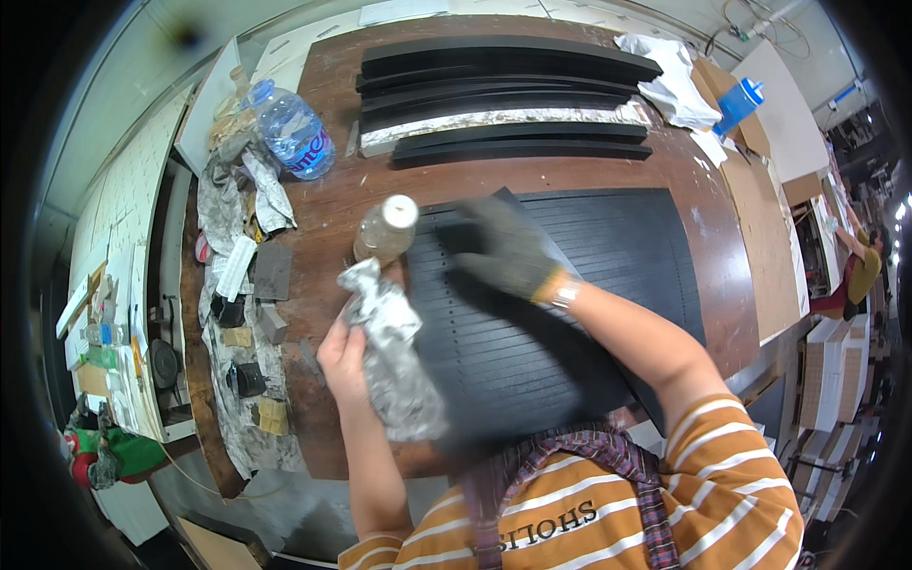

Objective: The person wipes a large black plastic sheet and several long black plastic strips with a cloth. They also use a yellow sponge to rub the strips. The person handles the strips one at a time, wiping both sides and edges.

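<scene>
My bare left hand [344,353] is closed around a crumpled, stained grey-white rag [399,366] that hangs down beside the near black panel. My right hand [513,249], in a dark work glove, hovers over or rests on that panel with its fingers apart; contact cannot be told. The near black grooved panel [513,366] lies slanted, with a row of small holes along its left side, and overlaps a second black grooved panel [627,237] on the brown table [370,180]. Just beyond the rag stands a clear bottle [382,231] with a white cap and brownish contents.
Several black strips [513,71] lie stacked along the table's far side. A large clear water jug [294,133] stands far left, above dirty rags [223,195] and small blocks [274,271]. A blue bottle [739,104] is at far right. Co-workers appear at both edges.
</scene>
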`<state>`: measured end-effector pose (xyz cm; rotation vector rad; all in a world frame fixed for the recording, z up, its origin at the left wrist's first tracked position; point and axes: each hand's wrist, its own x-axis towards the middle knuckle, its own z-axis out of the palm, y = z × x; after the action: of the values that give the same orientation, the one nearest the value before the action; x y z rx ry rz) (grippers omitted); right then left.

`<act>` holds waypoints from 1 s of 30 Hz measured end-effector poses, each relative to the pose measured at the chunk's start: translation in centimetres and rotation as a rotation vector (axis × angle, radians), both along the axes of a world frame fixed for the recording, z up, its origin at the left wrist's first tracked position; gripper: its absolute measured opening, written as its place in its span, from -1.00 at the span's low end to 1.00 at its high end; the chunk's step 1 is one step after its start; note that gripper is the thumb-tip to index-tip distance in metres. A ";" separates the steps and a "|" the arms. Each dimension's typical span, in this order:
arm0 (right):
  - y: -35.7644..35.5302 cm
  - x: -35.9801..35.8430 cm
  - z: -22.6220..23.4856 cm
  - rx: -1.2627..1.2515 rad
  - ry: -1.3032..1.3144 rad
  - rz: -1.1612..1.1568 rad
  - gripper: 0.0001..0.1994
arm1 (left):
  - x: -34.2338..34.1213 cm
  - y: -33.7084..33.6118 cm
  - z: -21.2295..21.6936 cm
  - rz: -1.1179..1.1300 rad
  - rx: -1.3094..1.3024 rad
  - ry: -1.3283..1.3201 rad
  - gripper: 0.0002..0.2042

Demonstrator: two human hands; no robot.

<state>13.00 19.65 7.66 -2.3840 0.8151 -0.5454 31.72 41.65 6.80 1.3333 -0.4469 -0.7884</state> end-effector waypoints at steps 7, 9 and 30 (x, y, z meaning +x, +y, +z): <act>9.1 -26.8 4.3 0.062 0.447 -0.569 -0.36 | -14.2 -11.6 -1.3 -0.647 -0.058 -1.051 -0.74; 12.5 -30.1 3.3 0.036 0.401 -0.557 -0.38 | -17.0 -13.5 -3.2 -0.833 -0.160 -1.429 -0.64; 20.4 -35.9 -0.9 0.117 0.384 -0.635 -0.47 | 7.2 -12.0 2.6 -0.071 0.117 -1.544 -0.74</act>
<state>-22.93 40.08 6.81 -2.1203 1.7475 -0.2571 38.88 29.68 9.44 1.8528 -1.6515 0.3464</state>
